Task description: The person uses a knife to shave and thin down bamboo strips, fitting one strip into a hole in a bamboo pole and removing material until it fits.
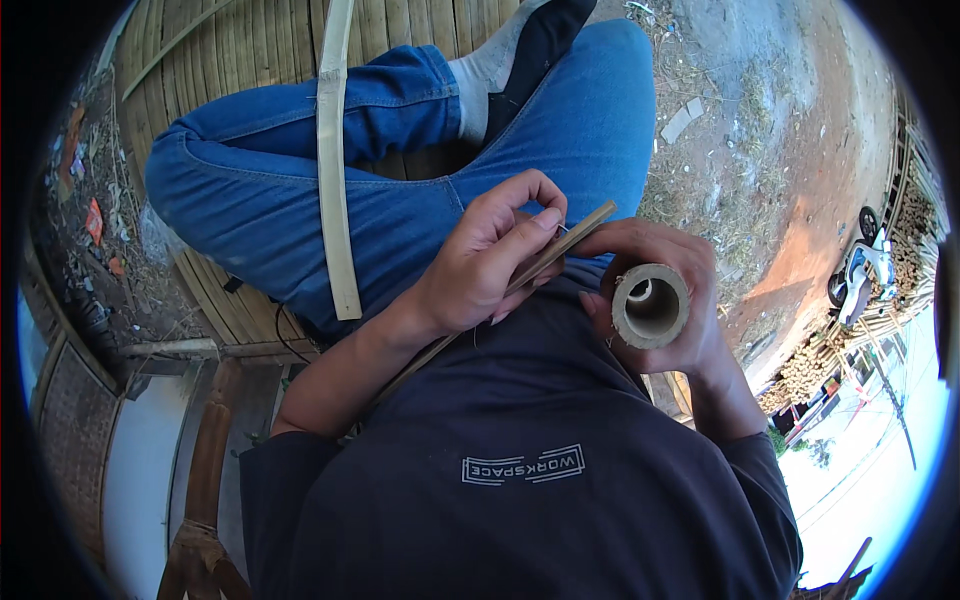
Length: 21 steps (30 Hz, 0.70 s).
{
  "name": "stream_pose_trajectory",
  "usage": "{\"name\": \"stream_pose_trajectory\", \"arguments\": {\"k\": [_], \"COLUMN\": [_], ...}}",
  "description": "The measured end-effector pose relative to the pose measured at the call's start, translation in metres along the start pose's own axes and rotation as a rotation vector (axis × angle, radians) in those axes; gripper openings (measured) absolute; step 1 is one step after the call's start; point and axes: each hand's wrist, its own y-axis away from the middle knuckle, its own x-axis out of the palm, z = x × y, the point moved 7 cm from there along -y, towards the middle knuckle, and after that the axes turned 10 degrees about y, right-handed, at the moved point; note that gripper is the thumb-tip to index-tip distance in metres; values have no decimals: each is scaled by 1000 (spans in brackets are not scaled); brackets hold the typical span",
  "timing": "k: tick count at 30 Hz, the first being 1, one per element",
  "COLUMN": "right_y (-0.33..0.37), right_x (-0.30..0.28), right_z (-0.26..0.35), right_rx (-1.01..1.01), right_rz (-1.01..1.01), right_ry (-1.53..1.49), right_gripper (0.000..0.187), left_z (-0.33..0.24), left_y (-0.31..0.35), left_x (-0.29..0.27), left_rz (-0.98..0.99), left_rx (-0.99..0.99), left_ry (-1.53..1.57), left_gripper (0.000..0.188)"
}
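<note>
Head view looks down on the person's two hands, which work close together in front of the dark T-shirt [520,400]. The left hand [485,250] is closed in a narrow pinch on a thin bamboo strip [575,236], with the thumb near its upper end. The strip lies slanting, and its lower part goes behind the left forearm toward the shirt. The right hand [690,255] is curled around a bamboo tube [650,320], whose open end faces the camera; its fingers also come to the upper end of the strip. Whether they touch it, I cannot tell exactly.

I judge that the strip is light and springy: stiff along its length, but easy to bend across its flat face, and it may split along the grain. Its edges look thin and could give splinters, so a hold on the flat faces, close to the end, seems safer than a hold along an edge. The tube looks thick-walled and rigid, probably light because it is hollow; its round side may roll in the palm, so a full wrap suits it well.

A second bamboo strip [334,170], wider, lies across the blue jeans [590,110], above a bamboo slat platform [250,60].
</note>
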Motion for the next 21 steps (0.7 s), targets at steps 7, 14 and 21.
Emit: {"name": "stream_pose_trajectory", "arguments": {"k": [7, 14, 21], "right_y": [-1, 0, -4], "right_x": [3, 5, 9], "right_z": [-7, -17, -25], "right_rx": [88, 210, 285], "right_rz": [8, 39, 111], "right_ry": [-14, -113, -203], "right_gripper": [39, 33, 27], "left_z": [4, 4, 4], "left_y": [-1, -3, -2], "left_x": [-2, -3, -7], "left_rz": [-22, -93, -178], "left_rx": [15, 27, 65], "left_ry": [-55, -122, -250], "left_gripper": [19, 20, 21]}}
